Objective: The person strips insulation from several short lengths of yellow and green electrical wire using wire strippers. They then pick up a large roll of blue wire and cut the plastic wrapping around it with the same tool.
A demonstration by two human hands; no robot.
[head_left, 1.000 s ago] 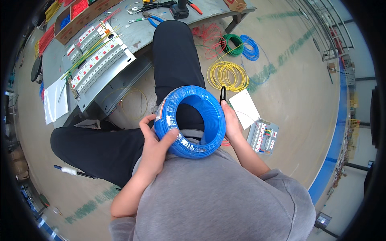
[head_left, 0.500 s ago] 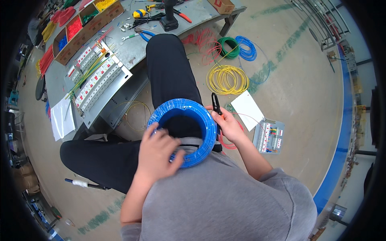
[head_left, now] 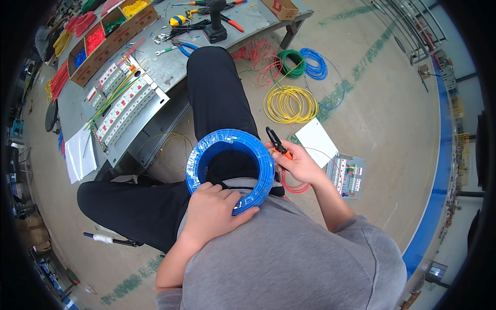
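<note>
Between right fingers [head_left: 287, 163], pliers [head_left: 278, 145] nose-first, long axis seemingly forward-left.

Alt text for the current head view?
A seated person has the left hand on the near rim of a blue wire coil and holds a black-and-orange hand tool in the right hand. Breakers sit on a bench ahead left, a yellow coil on the floor ahead right.
</note>
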